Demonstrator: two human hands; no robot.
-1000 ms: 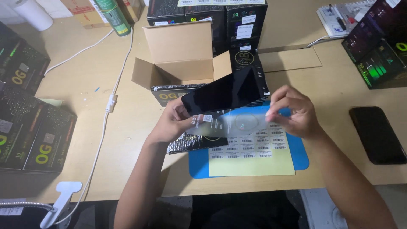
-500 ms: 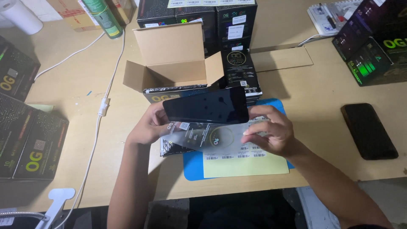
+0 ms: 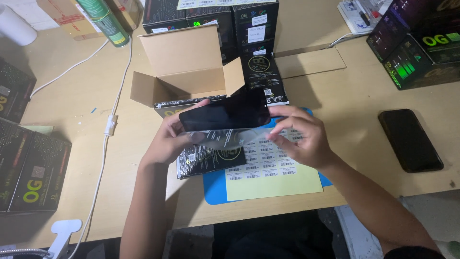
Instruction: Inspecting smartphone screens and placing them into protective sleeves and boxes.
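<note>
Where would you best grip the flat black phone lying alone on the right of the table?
Probably by the two long edges of the flat black phone, coming from above: it lies face-flat on the wooden table, apart from other things, with both long sides free.

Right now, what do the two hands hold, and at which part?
The left hand grips the dark phone at its left end. The right hand pinches the clear film hanging under it.
</note>
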